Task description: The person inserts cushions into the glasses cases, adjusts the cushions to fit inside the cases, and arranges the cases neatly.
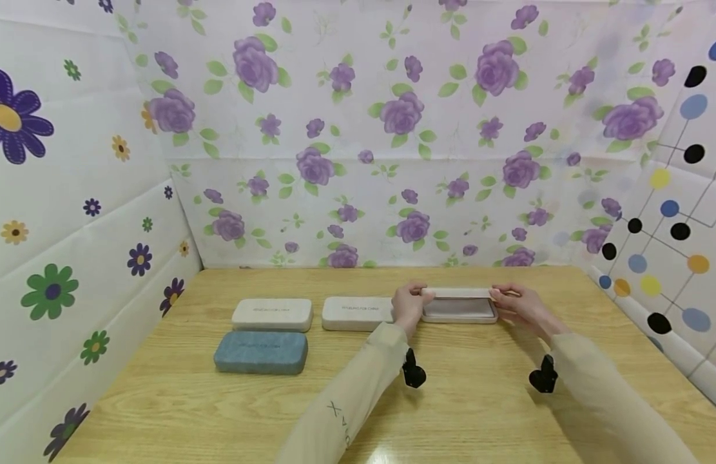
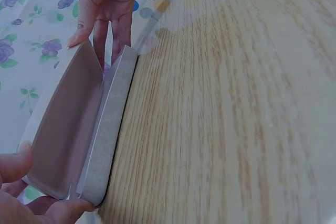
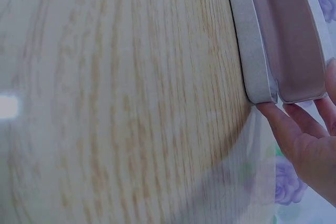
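Note:
An off-white glasses case with a mauve-grey lining lies on the table, its lid raised at the back. My left hand grips its left end, the thumb on the lid's edge and fingers at the side. At the other end my right hand holds the lid and the case side between thumb and fingers. The left wrist view shows the lining bare along the lid. Close by my left hand lies a second off-white case, closed, its right end hidden by that hand.
Farther left on the wooden table are another closed off-white case and, in front of it, a closed blue case. Flower-printed sheets wall off the back and left; a dotted sheet stands at the right.

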A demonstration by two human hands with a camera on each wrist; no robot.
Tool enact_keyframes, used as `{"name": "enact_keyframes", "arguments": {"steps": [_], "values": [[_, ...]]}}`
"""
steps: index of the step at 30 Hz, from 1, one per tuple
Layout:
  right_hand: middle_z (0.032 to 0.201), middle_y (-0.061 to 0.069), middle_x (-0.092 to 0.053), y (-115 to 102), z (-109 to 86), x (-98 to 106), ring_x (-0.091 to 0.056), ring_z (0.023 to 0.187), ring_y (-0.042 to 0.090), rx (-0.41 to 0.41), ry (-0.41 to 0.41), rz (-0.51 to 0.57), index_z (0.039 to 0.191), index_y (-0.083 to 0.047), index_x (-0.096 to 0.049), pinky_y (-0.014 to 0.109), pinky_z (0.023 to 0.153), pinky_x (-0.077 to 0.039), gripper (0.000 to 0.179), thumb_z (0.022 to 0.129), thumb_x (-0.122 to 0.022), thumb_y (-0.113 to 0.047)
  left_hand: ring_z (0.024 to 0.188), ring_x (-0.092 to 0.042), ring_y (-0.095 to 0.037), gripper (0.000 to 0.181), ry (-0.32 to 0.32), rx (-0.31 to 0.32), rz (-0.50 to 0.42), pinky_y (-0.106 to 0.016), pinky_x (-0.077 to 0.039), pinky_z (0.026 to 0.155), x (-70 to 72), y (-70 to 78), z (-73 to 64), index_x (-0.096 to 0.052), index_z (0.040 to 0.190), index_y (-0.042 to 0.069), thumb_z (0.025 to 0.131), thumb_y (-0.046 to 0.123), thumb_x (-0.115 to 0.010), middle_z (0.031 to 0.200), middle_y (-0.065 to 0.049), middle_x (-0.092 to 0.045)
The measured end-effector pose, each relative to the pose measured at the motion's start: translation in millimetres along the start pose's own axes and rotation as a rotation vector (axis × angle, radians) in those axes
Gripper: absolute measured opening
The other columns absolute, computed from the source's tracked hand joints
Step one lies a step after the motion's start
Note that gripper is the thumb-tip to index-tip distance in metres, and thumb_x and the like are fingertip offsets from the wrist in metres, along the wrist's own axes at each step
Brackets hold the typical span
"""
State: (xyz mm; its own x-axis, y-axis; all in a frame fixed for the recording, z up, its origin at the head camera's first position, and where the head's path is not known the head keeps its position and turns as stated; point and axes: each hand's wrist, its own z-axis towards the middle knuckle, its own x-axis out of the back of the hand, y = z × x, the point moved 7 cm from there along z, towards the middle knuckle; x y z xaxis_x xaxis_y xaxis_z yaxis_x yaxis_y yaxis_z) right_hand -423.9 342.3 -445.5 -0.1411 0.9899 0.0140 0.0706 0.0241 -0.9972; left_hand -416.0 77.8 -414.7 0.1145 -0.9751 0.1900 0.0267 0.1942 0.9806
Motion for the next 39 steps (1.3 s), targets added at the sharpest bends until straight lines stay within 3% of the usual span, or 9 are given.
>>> {"name": "enact_keyframes", "arguments": {"steps": [2,13,17,21,24,28,34,39], "values": [[0.108,0.002,-0.055,5,5.5,5,-0.056,0.099,0.022,-0.012,0.003,0.015,0.109,-0.011,-0.055,0.037,0.082,-0.044,0.046,0.075,-0.074,-0.034,0.072,-0.054,-0.013,0.019,0.003,-0.007,-0.010,-0.032,-0.045,0.064,0.2,0.2,-0.2,-0.071,0.094,0.015,0.075,0.016,-0.075,0.082,0.003,-0.059],[0.115,0.003,-0.051,-1,-1.5,1,-0.058,0.097,0.019,0.018,-0.026,0.030,0.110,-0.007,-0.055,0.035,0.081,-0.045,0.041,0.079,-0.072,-0.028,0.072,-0.054,-0.013,0.021,-0.003,-0.023,-0.051,-0.029,-0.046,0.061,-1.3,-2.8,0.9,-0.070,0.095,0.011,0.075,0.012,-0.075,0.081,0.003,-0.059],[0.119,0.008,-0.050,-3,-6.5,-1,-0.058,0.096,0.016,0.017,-0.016,0.016,0.116,-0.006,-0.055,0.035,0.082,-0.045,0.041,0.082,-0.069,-0.023,0.076,-0.055,-0.013,0.024,-0.003,-0.019,-0.055,-0.027,-0.046,0.061,-1.8,-5.4,1.0,-0.070,0.097,0.009,0.074,0.009,-0.075,0.083,0.002,-0.060],[0.131,0.026,-0.036,-6,-12.6,-6,-0.057,0.095,0.012,0.027,0.020,-0.024,0.123,0.002,-0.047,0.036,0.085,-0.043,0.044,0.086,-0.064,-0.016,0.082,-0.056,-0.015,0.025,0.004,-0.026,-0.051,-0.029,-0.047,0.066,-1.9,-7.2,0.1,-0.071,0.096,0.009,0.072,0.007,-0.076,0.086,0.003,-0.061],[0.132,0.031,-0.033,-10,-16.9,-11,-0.056,0.091,0.006,0.060,0.053,-0.163,0.124,0.010,-0.044,0.031,0.083,-0.044,0.047,0.088,-0.061,-0.013,0.084,-0.056,-0.016,0.023,0.023,-0.040,0.005,-0.031,-0.046,0.072,-1.2,-8.2,-1.9,-0.072,0.093,0.009,0.071,0.007,-0.077,0.086,0.002,-0.063],[0.121,0.028,-0.048,-11,-20.4,-14,-0.055,0.086,0.004,0.083,0.119,-0.328,0.121,0.012,-0.049,0.026,0.072,-0.048,0.047,0.085,-0.066,-0.013,0.084,-0.057,-0.017,0.022,0.049,-0.052,0.080,-0.034,-0.044,0.078,-0.1,-9.7,-5.6,-0.073,0.089,0.009,0.068,0.007,-0.079,0.085,0.002,-0.064],[0.120,0.027,-0.049,-10,-21.3,-12,-0.055,0.094,0.013,0.080,0.118,-0.326,0.123,0.011,-0.048,0.030,0.072,-0.049,0.048,0.084,-0.066,-0.012,0.085,-0.057,-0.018,0.025,0.046,-0.061,0.080,-0.035,-0.044,0.078,-0.3,-9.1,-7.8,-0.072,0.089,0.008,0.066,0.005,-0.080,0.087,0.000,-0.064],[0.129,0.032,-0.037,-15,-22.3,-11,-0.040,0.116,0.037,0.105,0.048,-0.331,0.131,0.011,-0.037,0.031,0.076,-0.048,0.059,0.084,-0.066,-0.008,0.083,-0.055,-0.017,0.024,-0.045,-0.082,0.092,-0.032,-0.046,0.071,-6.0,-3.5,-8.8,-0.070,0.090,0.005,0.068,0.002,-0.079,0.089,-0.003,-0.061]]}}
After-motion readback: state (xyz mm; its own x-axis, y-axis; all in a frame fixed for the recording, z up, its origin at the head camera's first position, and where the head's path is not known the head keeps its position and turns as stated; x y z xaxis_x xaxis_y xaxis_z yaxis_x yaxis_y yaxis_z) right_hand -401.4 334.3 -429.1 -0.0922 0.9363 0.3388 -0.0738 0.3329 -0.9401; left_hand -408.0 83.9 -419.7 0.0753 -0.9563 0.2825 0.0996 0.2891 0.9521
